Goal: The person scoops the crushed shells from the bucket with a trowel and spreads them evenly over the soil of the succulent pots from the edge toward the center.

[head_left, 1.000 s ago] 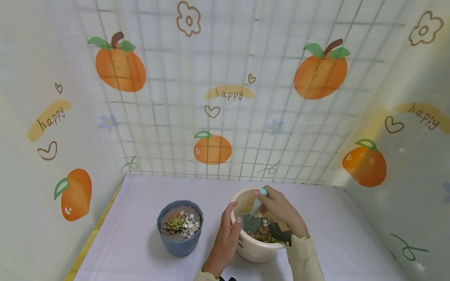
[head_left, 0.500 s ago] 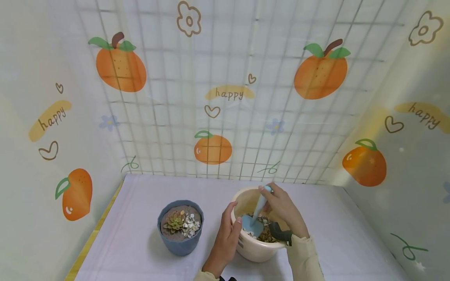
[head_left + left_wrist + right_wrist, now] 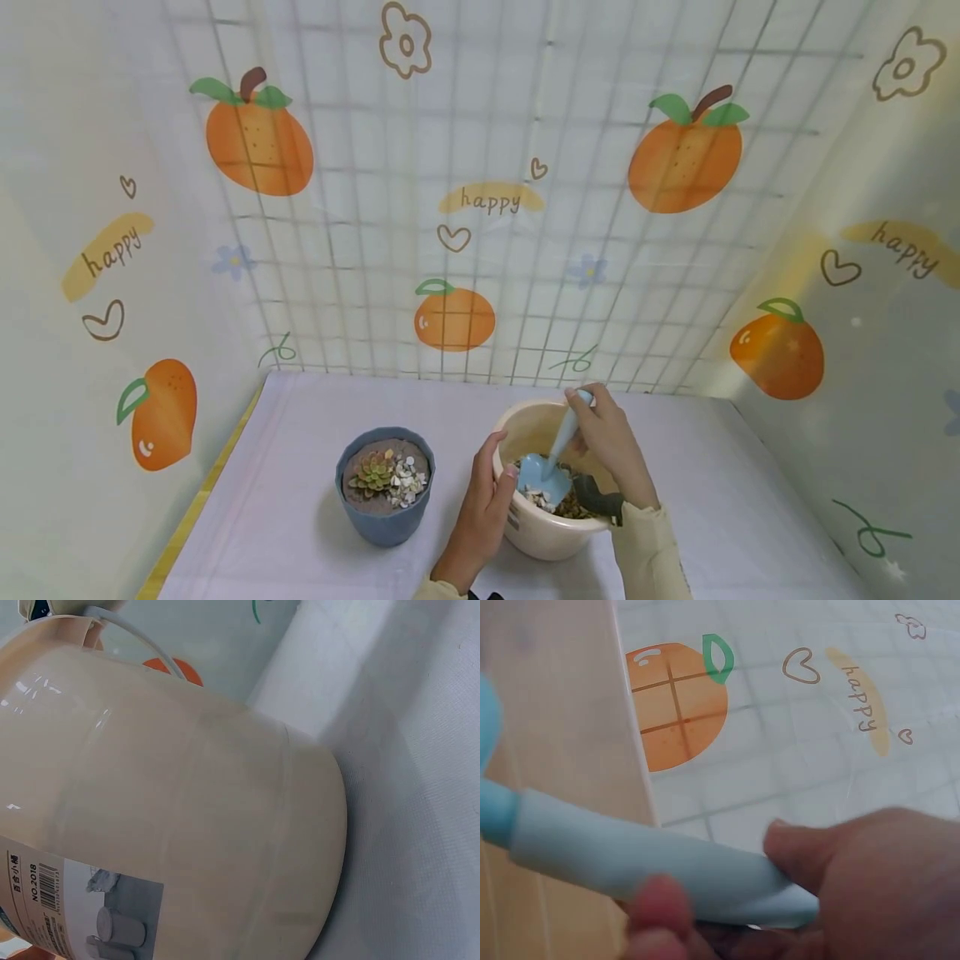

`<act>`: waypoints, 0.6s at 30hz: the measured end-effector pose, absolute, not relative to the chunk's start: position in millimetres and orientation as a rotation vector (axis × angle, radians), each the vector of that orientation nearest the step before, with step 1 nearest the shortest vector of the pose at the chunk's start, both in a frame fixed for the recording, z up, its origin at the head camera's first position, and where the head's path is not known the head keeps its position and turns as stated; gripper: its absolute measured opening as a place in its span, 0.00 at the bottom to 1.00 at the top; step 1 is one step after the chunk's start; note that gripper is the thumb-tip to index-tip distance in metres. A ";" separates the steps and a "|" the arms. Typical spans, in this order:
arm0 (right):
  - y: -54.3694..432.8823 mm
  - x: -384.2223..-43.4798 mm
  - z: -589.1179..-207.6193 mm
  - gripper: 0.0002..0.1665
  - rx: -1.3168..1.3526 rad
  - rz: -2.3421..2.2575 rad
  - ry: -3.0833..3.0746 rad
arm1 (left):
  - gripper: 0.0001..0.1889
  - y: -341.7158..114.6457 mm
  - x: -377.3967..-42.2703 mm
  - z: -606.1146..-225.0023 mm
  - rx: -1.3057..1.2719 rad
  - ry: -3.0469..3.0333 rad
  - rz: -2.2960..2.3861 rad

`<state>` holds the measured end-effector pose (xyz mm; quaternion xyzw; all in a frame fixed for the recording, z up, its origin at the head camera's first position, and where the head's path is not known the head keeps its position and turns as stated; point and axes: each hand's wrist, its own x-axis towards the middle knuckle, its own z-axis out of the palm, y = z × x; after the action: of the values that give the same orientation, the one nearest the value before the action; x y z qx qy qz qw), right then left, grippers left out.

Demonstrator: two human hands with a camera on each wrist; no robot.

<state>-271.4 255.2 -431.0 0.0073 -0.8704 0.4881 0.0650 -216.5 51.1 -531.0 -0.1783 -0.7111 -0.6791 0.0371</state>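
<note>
A cream plastic bucket (image 3: 551, 542) stands right of centre in the head view, holding white and brown pebbles (image 3: 540, 498). My left hand (image 3: 483, 504) holds its left side, with fingertips and thumb at the rim. My right hand (image 3: 603, 429) grips the handle of a small light-blue trowel (image 3: 546, 483). Its blade is low inside the bucket, over the pebbles. The right wrist view shows the thumb and fingers round the pale handle (image 3: 645, 851). In the left wrist view, the bucket wall (image 3: 210, 787) fills most of the frame, with a printed label (image 3: 112, 915).
Left of the bucket stands a blue pot (image 3: 386, 529) with a succulent (image 3: 371, 475) and white stones (image 3: 407, 482) on grey soil. A pale cloth (image 3: 750, 500) covers the table. Printed sheeting (image 3: 360, 250) walls the back and both sides. A black wrist device (image 3: 596, 497) overlaps the bucket rim.
The trowel's handle top has moved to the right with my right hand. Its blade has turned to show its lighter blue face. My left hand and the bucket stay in place.
</note>
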 end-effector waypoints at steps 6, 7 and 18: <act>257.8 -271.4 -431.3 0.32 -0.093 1.435 -2.571 | 0.29 51.0 -216.4 -531.2 -0.555 -2.176 -2.087; 258.4 -271.1 -431.1 0.33 -0.106 1.429 -2.566 | 0.29 51.0 -216.5 -531.3 -0.556 -2.177 -2.086; 260.3 -270.1 -433.5 0.35 -0.203 1.365 -2.506 | 0.29 50.7 -216.4 -531.6 -0.562 -2.194 -2.081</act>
<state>-270.1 260.3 -433.5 -0.0701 -0.8674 0.4724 0.1401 -216.4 50.7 -531.6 -0.1827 -0.7129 -0.6762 0.0330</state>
